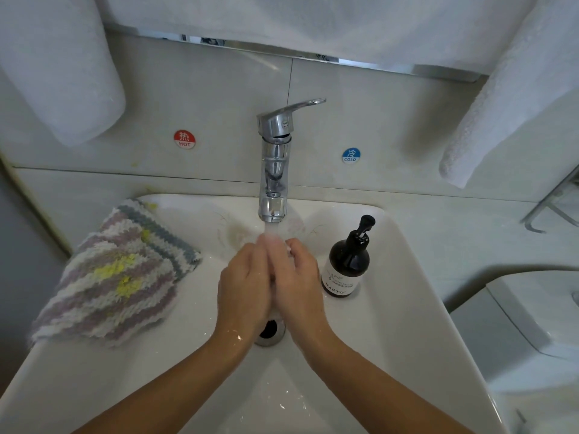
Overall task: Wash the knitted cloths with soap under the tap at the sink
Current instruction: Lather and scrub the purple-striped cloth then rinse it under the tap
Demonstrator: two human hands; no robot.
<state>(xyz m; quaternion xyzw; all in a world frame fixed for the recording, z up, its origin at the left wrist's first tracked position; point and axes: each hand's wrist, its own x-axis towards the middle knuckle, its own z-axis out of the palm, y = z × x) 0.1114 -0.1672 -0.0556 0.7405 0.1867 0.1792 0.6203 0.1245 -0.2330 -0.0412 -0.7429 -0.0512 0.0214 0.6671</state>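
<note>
Water runs from the chrome tap [273, 170] onto my fingertips. My left hand [246, 283] and my right hand [297, 278] are pressed palm to palm over the middle of the white sink [391, 324], fingers straight, holding nothing. The striped knitted cloths [116, 274], white, mauve and grey with yellow patches, lie stacked on the sink's left rim, apart from my hands. A dark soap pump bottle [346, 261] stands upright on the right side of the sink, just right of my right hand.
The drain [269, 332] shows below my wrists. White towels hang at the upper left [59, 67] and upper right [507, 101]. Hot [184, 139] and cold [351, 155] stickers sit on the tiled wall. A toilet cistern [532, 324] stands at the right.
</note>
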